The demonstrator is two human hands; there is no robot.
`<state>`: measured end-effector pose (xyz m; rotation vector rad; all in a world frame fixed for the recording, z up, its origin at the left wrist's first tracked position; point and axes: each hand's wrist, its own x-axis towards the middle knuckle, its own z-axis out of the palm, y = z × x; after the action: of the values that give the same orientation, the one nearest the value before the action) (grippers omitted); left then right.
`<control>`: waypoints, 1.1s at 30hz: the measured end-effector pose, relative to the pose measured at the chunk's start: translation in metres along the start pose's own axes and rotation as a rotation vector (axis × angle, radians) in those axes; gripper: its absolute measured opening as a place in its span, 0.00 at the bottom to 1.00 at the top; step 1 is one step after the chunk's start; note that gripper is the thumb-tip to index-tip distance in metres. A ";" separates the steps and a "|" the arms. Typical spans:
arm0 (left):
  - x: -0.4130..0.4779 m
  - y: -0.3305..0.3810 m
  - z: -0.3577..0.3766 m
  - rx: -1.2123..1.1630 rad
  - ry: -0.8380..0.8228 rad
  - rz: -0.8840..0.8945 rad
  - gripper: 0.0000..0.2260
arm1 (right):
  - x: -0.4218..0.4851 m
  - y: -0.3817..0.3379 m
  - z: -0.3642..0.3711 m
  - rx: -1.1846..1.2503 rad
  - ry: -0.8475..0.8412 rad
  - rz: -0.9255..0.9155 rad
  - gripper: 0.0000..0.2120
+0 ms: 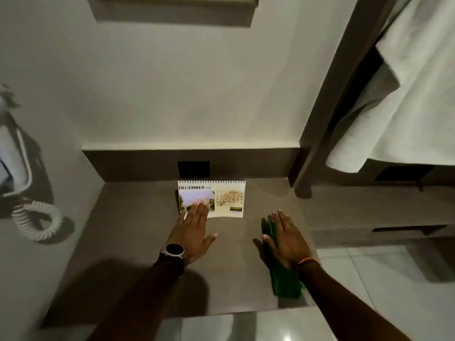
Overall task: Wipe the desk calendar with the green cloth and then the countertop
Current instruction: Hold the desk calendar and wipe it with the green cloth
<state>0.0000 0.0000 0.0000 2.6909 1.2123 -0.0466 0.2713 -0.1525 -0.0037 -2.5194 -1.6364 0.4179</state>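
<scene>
The right hand (286,239) lies flat, fingers spread, pressing the green cloth (285,279) onto the grey countertop (138,232). The left hand (194,232), open and gripping nothing, reaches with its fingertips over the lower left corner of the December desk calendar (221,199), which stands near the back wall. A watch (174,251) sits on the left wrist.

Probably hotel room, wall hairdryer (14,153), hanging towels (403,99)

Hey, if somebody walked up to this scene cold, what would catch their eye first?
Probably the bright desk calendar showing DECEMBER, standing at the back of the dim grey countertop, with the left hand reaching over its lower corner. Next, the right hand lies flat on the green cloth near the countertop's right edge.
</scene>
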 end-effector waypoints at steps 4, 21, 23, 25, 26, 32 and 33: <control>-0.007 0.004 0.043 0.000 -0.077 0.003 0.39 | -0.004 0.008 0.033 -0.051 -0.105 0.111 0.41; -0.021 -0.006 0.120 -0.137 0.038 -0.059 0.36 | -0.002 -0.001 0.095 0.135 0.147 0.305 0.31; -0.020 -0.006 0.119 -0.158 0.060 -0.088 0.37 | 0.004 -0.004 0.089 0.302 0.259 0.301 0.26; -0.020 -0.006 0.119 -0.177 0.083 -0.141 0.36 | 0.014 -0.010 0.084 0.486 0.363 0.304 0.22; -0.020 -0.008 0.118 -0.192 0.103 -0.198 0.36 | 0.018 -0.013 0.082 0.562 0.403 0.300 0.21; -0.010 -0.045 0.106 -0.275 0.203 -0.424 0.40 | 0.033 -0.040 0.085 0.806 0.557 0.288 0.22; -0.007 -0.053 0.105 -0.294 0.231 -0.430 0.39 | 0.035 -0.044 0.086 0.834 0.582 0.292 0.22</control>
<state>-0.0385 0.0097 -0.1109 2.1909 1.6970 0.3622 0.2215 -0.1074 -0.0815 -1.9469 -0.6749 0.2664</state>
